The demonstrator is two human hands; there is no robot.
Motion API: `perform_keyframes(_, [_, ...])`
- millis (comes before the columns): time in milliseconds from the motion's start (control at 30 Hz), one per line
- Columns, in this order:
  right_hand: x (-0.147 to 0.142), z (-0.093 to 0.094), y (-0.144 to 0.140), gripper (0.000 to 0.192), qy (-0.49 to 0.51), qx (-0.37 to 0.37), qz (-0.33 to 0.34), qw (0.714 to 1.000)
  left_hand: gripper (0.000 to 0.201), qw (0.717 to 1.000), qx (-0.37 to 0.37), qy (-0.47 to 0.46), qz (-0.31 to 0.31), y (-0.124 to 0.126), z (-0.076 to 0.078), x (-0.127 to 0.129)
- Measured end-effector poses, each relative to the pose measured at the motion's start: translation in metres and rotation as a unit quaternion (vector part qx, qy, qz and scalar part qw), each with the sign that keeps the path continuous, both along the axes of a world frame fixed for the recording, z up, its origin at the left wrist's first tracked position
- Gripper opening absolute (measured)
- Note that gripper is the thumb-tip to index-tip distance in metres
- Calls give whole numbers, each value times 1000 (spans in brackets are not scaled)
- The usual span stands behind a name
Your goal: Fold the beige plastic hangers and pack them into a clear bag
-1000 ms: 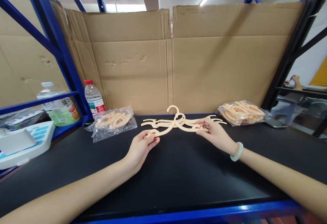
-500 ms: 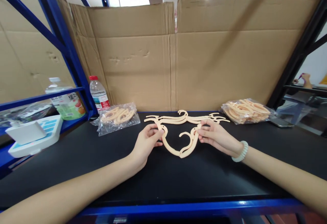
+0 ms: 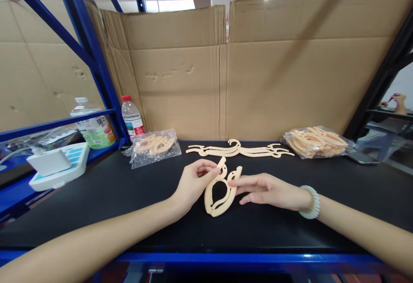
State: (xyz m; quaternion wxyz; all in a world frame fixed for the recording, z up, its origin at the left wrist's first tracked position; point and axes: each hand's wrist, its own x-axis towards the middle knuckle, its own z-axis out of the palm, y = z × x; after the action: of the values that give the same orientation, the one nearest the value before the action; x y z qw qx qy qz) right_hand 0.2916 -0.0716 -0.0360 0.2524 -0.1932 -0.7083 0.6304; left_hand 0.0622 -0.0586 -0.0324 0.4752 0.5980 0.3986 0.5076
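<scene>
A cream folding clothes hanger (image 3: 222,209) lies low over the black table in front of me, its two arms folded up close together into a narrow loop around the hook. My left hand (image 3: 198,182) pinches the upper end of the left arm between thumb and fingers. Against the outer side of the right arm rest the fingertips of my right hand (image 3: 269,190); its fingers are stretched out and the thumb is apart from the hanger. Behind them, more cream hangers (image 3: 238,150) lie unfolded on the table with a hook pointing up.
Clear bags of folded hangers lie at back left (image 3: 156,145) and back right (image 3: 316,142), the right one beside a phone (image 3: 363,158). Bottles (image 3: 131,117) and a white power strip (image 3: 61,173) are at left. A cardboard wall (image 3: 180,72) closes the back.
The hanger's arms have swung inward from a wide V to a narrow loop, and it has come slightly nearer. My right hand has loosened from a pinch to outstretched fingers.
</scene>
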Motion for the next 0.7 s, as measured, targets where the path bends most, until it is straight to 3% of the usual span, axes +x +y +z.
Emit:
perform_keyframes(267, [6,7,0,48,-6,34,-43,998,28,996,-11,21,-90,-3,1,0])
perform_keyframes(700, [5,5,1,60,-7,50,-22,998,23,996,-24,7,-82,0,-5,0])
